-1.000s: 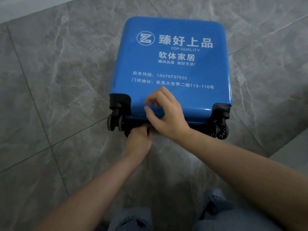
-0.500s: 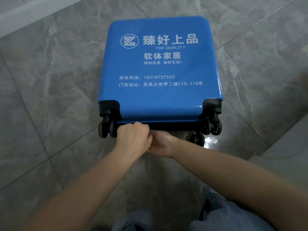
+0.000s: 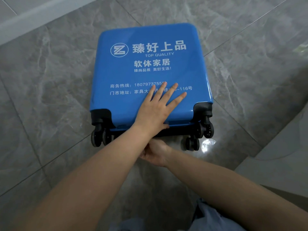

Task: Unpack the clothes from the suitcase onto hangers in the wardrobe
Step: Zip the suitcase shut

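- Two hands meet our closed suitcase (image 3: 150, 70): left hand (image 3: 155, 112) lies flat on its lid, fingers spread.
- Right hand (image 3: 155, 153) reaches under the wheel end; we cannot tell its grip.

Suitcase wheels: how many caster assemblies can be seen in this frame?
3. One twin caster at the near-left corner, one at the near-right corner, and one lower down beside it. A fourth may be hidden behind the left forearm.
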{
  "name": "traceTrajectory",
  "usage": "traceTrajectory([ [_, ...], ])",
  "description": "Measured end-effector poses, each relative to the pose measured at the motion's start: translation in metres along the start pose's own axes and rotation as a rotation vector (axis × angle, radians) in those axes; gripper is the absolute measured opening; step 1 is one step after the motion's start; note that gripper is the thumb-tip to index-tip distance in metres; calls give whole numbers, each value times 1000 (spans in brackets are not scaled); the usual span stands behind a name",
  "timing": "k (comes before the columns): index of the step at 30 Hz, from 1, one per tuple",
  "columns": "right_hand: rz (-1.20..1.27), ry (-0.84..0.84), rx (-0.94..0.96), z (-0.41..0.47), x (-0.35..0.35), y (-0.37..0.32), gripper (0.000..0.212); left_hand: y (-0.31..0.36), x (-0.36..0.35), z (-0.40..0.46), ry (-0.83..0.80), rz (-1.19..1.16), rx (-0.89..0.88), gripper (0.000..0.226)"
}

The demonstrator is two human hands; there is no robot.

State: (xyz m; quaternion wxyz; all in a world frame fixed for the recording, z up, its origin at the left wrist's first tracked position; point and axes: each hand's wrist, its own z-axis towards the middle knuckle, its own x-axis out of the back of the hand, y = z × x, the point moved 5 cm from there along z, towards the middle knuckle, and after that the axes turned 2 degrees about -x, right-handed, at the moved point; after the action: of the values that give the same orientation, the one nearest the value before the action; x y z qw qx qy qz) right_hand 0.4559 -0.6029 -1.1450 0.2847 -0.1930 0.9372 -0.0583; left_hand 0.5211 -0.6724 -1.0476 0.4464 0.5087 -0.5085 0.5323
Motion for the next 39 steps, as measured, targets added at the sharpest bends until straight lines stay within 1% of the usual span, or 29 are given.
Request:
traceTrajectory([
  [3,45,-21,3,-2,9,3,33,0,0,-3,12,15,-28,118],
  [8,52,-21,10,-2,16,5,37,-4,6,-13,77,29,-66,109],
  [10,87,-11,29,-3,22,1,36,-10,10,-20,92,31,-66,110],
  [14,225,-23,86,-14,52,-9,33,-38,12,-46,72,77,-112,109],
  [17,308,-46,107,-24,81,-2,18,-66,13,-75,69,99,-154,106],
  [18,288,-61,114,-27,89,0,18,-75,13,-84,74,111,-166,106],
  [21,158,-89,139,-35,98,-7,32,-98,14,-104,63,146,-210,102],
  [24,16,-55,162,-34,88,-17,37,-111,13,-114,34,101,-236,92],
  [26,-129,-25,165,-33,78,-15,35,-119,21,-115,26,-32,-227,75],
  [28,-235,-22,138,-33,69,-10,34,-120,36,-111,79,-138,-219,54],
  [29,-284,-26,125,-33,64,-8,34,-116,43,-107,127,-156,-219,49],
  [30,-337,-34,109,-33,57,-5,34,-107,49,-102,171,-168,-217,48],
  [32,-443,-60,71,-32,40,4,34,-81,55,-88,229,-198,-144,53],
  [33,-499,-74,51,-31,31,10,34,-67,54,-79,216,-213,-58,60],
  [34,-556,-89,33,-29,23,16,35,-55,48,-68,148,-214,53,74],
  [36,-636,-113,-8,-25,7,29,35,-41,27,-52,-78,-156,262,106],
  [37,-643,-116,-33,-23,0,34,35,-38,18,-49,-148,-118,324,115],
  [38,-618,-109,-54,-21,-4,38,35,-38,11,-47,-162,-91,353,119],
  [39,-562,-94,-75,-20,-6,41,35,-40,7,-48,-137,-77,363,119],
])
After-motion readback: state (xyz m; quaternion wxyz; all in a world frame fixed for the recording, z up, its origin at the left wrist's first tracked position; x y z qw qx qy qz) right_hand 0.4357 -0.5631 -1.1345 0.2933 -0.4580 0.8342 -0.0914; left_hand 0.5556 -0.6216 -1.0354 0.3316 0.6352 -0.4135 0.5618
